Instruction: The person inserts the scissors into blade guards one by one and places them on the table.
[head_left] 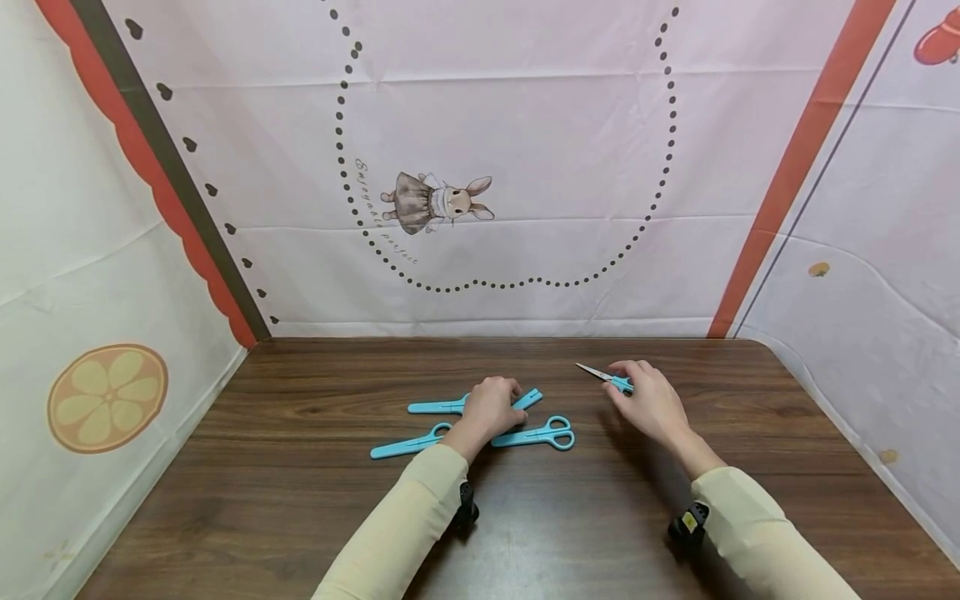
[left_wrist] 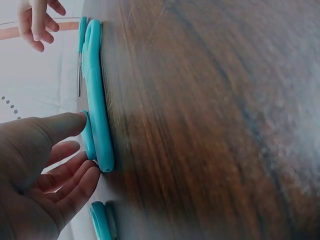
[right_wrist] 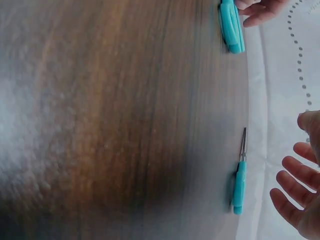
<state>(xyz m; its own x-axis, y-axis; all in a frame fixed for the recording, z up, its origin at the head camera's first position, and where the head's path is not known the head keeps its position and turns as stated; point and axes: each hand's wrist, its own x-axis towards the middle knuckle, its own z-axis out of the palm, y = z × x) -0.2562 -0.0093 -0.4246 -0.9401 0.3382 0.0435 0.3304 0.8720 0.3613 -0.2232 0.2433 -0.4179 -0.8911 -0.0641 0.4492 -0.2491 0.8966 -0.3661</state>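
My left hand is low over a blue scissor sheath. Thumb and fingers lie spread around the sheath, with a gap between them in the left wrist view; firm contact cannot be told. Just in front is a pair of sheathed blue scissors, its loops to the right. My right hand hovers with relaxed fingers beside unsheathed scissors, whose metal blade points left. In the right wrist view those scissors lie on the table, apart from the fingers.
Two more sheathed scissors, a rear pair and a front pair, lie left of my left hand, which partly hides them. The brown wooden table meets a printed white cloth along its back edge and sides.
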